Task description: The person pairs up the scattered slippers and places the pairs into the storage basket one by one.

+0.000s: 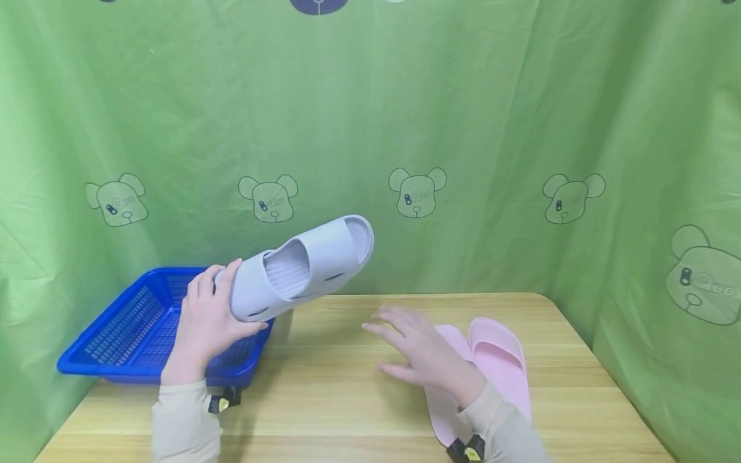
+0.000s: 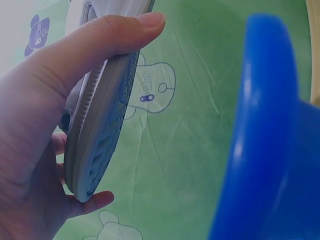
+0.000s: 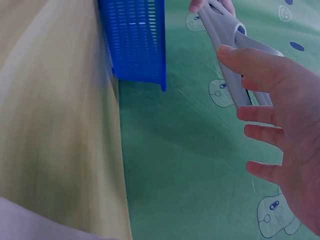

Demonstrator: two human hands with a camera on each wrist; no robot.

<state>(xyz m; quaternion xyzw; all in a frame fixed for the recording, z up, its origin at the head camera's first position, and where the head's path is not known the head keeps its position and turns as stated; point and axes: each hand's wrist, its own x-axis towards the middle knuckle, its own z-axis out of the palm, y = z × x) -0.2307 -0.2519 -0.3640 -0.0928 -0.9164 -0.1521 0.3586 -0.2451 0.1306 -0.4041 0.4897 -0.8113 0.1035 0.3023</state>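
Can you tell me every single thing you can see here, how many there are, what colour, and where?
Soft rubber slide slipper: 1, pale grey, held up in the air above the table's left side, over the near edge of the basket.
Flat rubber slippers: 2, pink, lying side by side on the table's right side, partly behind the right hand.
Perforated plastic basket: 1, blue, on the table's far left.
Wooden table: 1, light brown, across the bottom.
Curtain with cartoon bear prints: 1, green, hanging behind and beside the table.
Left hand: 1, gripping the grey slipper's heel end.
Right hand: 1, fingers spread, holding nothing, above the table in front of the pink slippers.
Sleeves: 2, beige, at the wrists.
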